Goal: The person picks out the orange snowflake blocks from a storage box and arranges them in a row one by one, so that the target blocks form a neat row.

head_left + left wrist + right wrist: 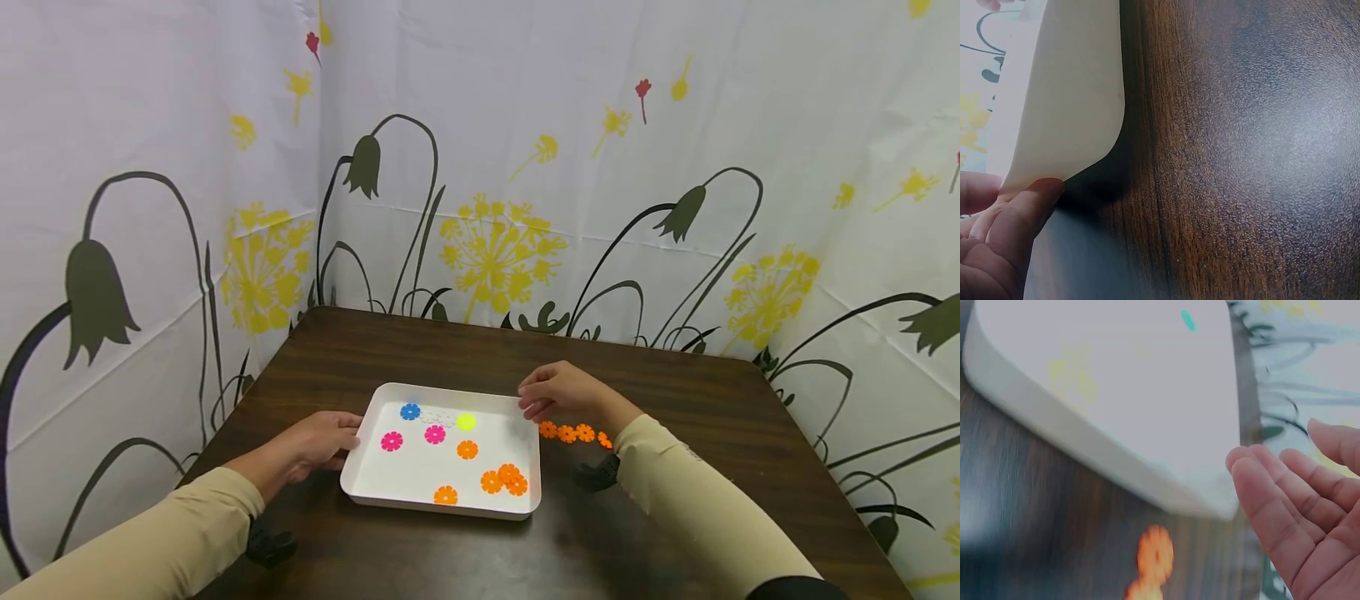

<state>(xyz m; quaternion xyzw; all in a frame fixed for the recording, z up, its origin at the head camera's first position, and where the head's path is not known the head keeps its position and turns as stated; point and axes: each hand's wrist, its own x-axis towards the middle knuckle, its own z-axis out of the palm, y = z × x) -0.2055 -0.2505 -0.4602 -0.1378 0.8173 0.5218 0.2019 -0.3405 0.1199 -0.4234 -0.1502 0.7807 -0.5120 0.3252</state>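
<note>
A white rectangular tray (pixel 420 475) holds several flat, notched plastic discs: a blue disc (pixel 410 412), a yellow disc (pixel 466 422), pink discs (pixel 392 442), orange discs (pixel 467 450) and some white discs (pixel 437 418) that blend into its floor. At its left side my left hand (pixel 318 442) pinches the tray's wall between thumb and fingers, seen close up in the left wrist view. My right hand (pixel 558 390) hovers by the far right corner. Its fingers (pixel 1272 506) are loosely extended with nothing between them, and the thumb stands apart.
Outside the tray, a row of orange discs (pixel 585 432) lies to the right on the dark wooden table (pixel 637 517), partly behind my right forearm. A white curtain (pixel 585 50) with a flower print hangs behind the table and along both sides.
</note>
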